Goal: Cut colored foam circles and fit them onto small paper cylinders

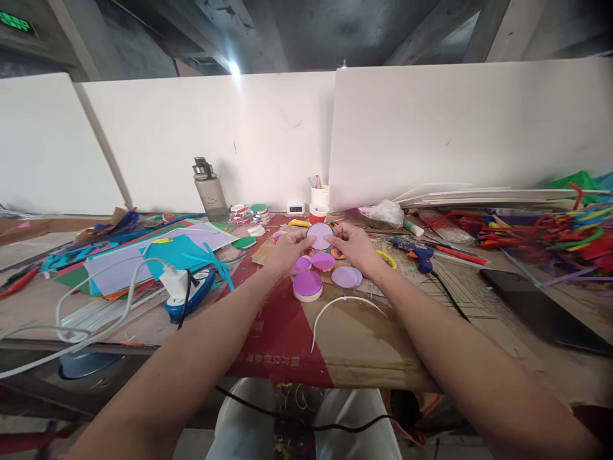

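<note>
A light purple paper disc (320, 236) is held up between my two hands, over the cardboard on the table. My left hand (289, 249) pinches its left edge, thumb on the face. On the opposite edge, my right hand (353, 246) grips it the same way. Just below lie a darker purple disc on a white ring (307, 285), a magenta-purple round piece (323, 261) and a smaller purple round piece (302, 264). Loose pale lilac discs (347, 276) overlap to the right. Nearer me, a curved white strip (335, 306) rests on the cardboard.
A blue glue gun (423, 258) with a black cord and a dark phone (541, 306) lie to the right. Leftward are a power strip (191, 294), coloured paper sheets (177, 255) and a water bottle (211, 191). Paper cups (319, 204) stand at the back.
</note>
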The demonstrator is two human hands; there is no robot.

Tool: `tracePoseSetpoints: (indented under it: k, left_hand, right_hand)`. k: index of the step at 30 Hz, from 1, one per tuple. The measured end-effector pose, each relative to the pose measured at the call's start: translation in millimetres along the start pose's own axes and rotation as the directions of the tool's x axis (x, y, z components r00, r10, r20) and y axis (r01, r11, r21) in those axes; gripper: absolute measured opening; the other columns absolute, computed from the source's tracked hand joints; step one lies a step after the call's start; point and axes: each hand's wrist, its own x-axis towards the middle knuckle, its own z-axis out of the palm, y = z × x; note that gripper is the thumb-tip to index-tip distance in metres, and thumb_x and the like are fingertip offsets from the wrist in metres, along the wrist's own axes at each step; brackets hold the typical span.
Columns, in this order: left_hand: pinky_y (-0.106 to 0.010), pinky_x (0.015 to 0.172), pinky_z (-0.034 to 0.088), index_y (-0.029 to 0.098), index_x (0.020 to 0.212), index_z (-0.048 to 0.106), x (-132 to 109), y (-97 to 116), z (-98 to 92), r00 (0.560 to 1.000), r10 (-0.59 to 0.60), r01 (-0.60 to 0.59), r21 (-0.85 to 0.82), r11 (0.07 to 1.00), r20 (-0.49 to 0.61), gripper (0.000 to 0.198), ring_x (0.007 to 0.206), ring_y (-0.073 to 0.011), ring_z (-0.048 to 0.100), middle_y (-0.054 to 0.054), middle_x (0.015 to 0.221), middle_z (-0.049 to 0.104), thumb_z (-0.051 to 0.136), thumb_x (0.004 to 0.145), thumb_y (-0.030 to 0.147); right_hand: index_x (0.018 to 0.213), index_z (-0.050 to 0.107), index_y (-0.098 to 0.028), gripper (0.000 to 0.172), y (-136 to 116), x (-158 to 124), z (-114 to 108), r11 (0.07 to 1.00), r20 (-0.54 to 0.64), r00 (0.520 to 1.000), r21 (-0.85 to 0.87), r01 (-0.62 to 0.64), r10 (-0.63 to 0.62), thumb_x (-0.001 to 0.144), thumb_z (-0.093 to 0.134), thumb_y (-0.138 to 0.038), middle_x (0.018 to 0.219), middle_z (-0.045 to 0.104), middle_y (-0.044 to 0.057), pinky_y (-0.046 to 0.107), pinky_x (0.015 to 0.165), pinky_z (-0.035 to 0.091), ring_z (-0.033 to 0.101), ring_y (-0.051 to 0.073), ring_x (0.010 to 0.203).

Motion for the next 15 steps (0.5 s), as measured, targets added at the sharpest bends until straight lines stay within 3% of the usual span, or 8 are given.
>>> tracePoseSetpoints:
  k: [9, 15]
  left_hand:
    - [-0.022, 0.051, 0.039, 0.012, 0.078, 0.067, -1, 8, 2.5, 0.999, -0.030, 0.031, -0.082, 0.996, 0.010, 0.043, 0.052, -0.0063, 0.051, 0.000, 0.067, 0.065, 0.089, 0.056, 0.042]
    - [-0.023, 0.054, 0.043, 0.012, 0.091, 0.068, -3, 5, 7.7, 0.996, -0.089, 0.091, -0.233, 0.968, 0.020, 0.045, 0.065, -0.0134, 0.063, -0.007, 0.077, 0.071, 0.078, 0.073, 0.051]
  right_hand:
    - [0.071, 0.056, -0.020, 0.042, 4, 1, -2, 0.993, 0.049, 0.998, 0.107, -0.055, 0.050, 0.064, 0.079, -0.054, 0.058, 0.059, -0.004, 0.023, 0.049, 0.043, 0.052, 0.010, 0.051]
    - [0.071, 0.057, -0.019, 0.038, 10, 2, -4, 0.991, -0.015, 0.996, 0.098, -0.086, 0.088, 0.065, 0.080, -0.050, 0.057, 0.059, -0.004, 0.021, 0.046, 0.042, 0.050, 0.008, 0.048]
